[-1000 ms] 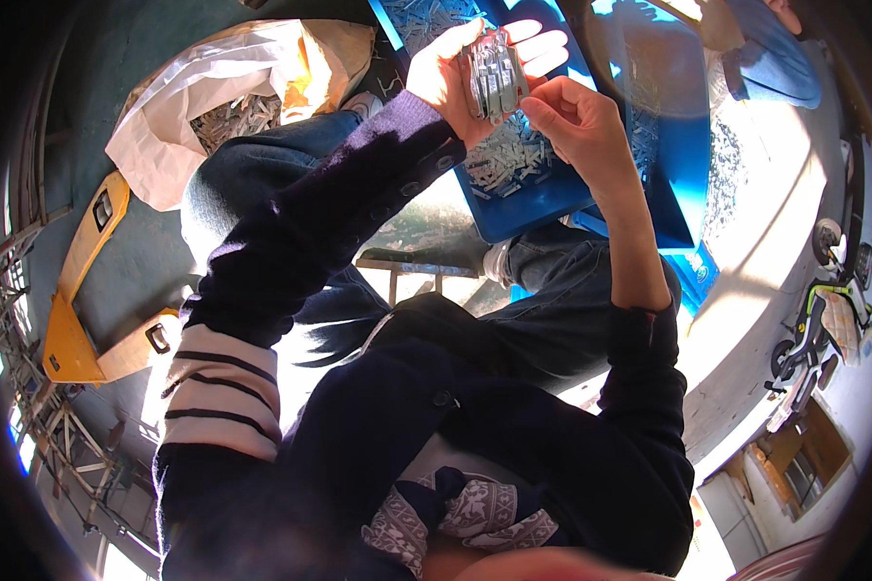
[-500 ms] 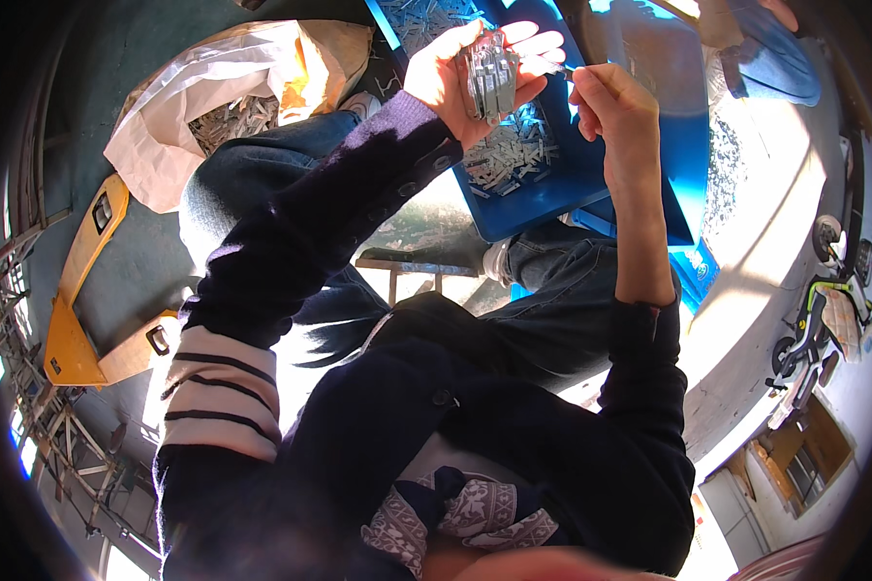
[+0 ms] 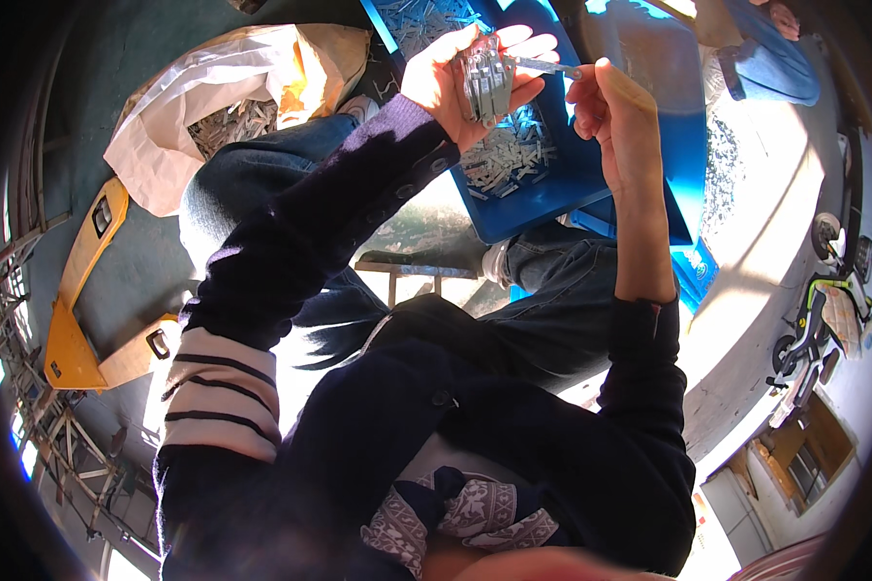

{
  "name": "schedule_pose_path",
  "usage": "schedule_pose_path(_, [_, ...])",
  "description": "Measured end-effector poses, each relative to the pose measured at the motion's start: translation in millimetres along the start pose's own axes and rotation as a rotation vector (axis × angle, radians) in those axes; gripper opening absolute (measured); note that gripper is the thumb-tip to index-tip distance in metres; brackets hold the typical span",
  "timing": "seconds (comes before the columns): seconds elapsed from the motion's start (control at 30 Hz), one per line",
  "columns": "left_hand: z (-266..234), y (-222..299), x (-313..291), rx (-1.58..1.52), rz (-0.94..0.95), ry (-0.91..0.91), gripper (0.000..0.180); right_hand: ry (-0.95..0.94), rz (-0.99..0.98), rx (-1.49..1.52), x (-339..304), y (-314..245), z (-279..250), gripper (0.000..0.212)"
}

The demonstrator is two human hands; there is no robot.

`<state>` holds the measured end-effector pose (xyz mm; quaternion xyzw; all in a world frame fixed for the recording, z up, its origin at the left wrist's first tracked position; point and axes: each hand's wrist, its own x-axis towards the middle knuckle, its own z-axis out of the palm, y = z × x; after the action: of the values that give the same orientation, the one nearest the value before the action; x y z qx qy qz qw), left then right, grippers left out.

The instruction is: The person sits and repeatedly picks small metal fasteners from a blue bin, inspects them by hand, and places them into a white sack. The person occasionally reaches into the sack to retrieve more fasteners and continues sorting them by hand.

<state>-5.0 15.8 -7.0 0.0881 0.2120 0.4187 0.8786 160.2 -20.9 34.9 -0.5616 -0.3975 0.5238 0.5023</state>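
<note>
My left hand (image 3: 438, 95) is palm up, with a pile of small flat silvery metal pieces (image 3: 487, 82) resting on it. Its thumb and fingers stretch out around the pile. Facing it, my right hand (image 3: 612, 121) pinches one thin metal strip (image 3: 545, 66) between thumb and forefinger. That strip points left toward the pile; whether its far tip touches the pieces I cannot tell. Below both hands is a blue plastic bin (image 3: 495, 230), where many loose metal strips (image 3: 509, 167) lie jumbled.
A paper sack (image 3: 150, 145) with similar pieces stands at the left, beside my knee. Yellow pallet-jack forks (image 3: 76, 320) lie further left. Another person's leg (image 3: 780, 63) shows at the far right. A scooter (image 3: 812, 334) stands by the right wall.
My right hand has shifted slightly, and the strip in it now shows lengthwise between the two hands. My left hand and its pile have hardly moved.
</note>
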Motion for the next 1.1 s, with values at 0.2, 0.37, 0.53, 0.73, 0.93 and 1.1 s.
schedule_pose_path(0.2, [1,0,-1,-0.044,-0.023,0.056,0.057,-0.047,0.013,-0.216,0,0,-1,0.022])
schedule_pose_path(0.37, [2,-2,0,-0.069,-0.014,-0.033,0.058,0.026,-0.123,-0.002,1,-2,1,0.019])
schedule_pose_path(0.53, [1,-1,1,-0.047,-0.022,-0.082,0.059,-0.028,0.059,0.42,1,-5,1,0.017])
schedule_pose_path(0.73, [6,-4,-1,0.031,-0.026,0.02,0.06,-0.132,0.115,-0.059,-8,5,14,0.012])
schedule_pose_path(0.93, [8,-9,-3,0.145,-0.058,0.03,0.067,-0.08,-0.381,-0.8,-26,9,38,0.029])
schedule_pose_path(1.1, [1,-17,1,0.111,-0.042,0.028,0.066,-0.097,-0.262,-0.786,-24,8,41,0.029])
